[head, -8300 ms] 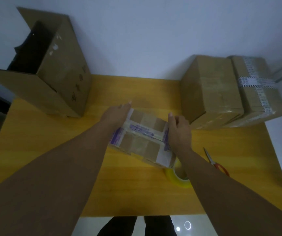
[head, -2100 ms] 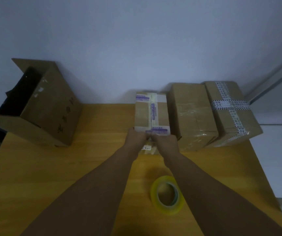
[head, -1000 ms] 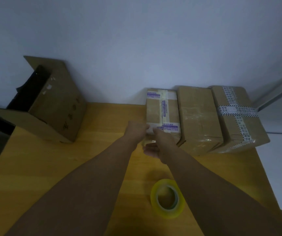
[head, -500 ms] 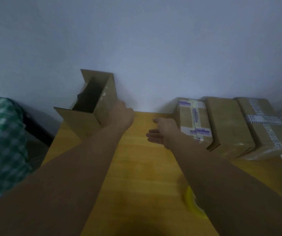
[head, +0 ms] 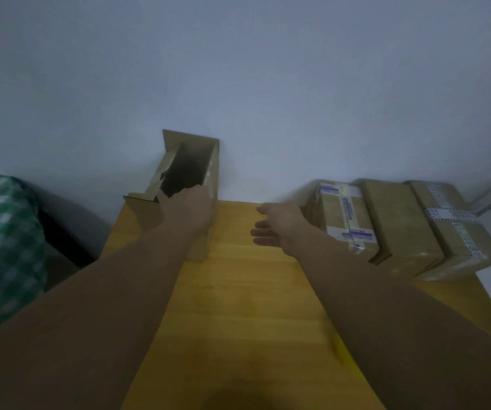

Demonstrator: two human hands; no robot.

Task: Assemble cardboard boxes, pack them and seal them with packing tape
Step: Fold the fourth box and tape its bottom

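left hand [head: 188, 209] on near rim of open box [head: 185, 170], which stands at far-left of worktop [head: 253, 291] against wall; grip: cannot tell | right hand [head: 279, 224] wide, fingers straight, over worktop just beside purple-taped box [head: 345, 217] | plain box [head: 398, 226] and striped-tape box [head: 457, 229] touching in row at its right | checked cloth [head: 1, 232] off left edge

Four cardboard boxes: one open box [head: 146, 214] left of centre, and three sealed ones in a row at the right: purple-taped box [head: 342, 214], plain box [head: 398, 223], black-and-white-taped box [head: 457, 229]. Two hands: left hand [head: 188, 210], right hand [head: 279, 226]. One table [head: 253, 291]. One green checked cloth [head: 1, 238], far left.
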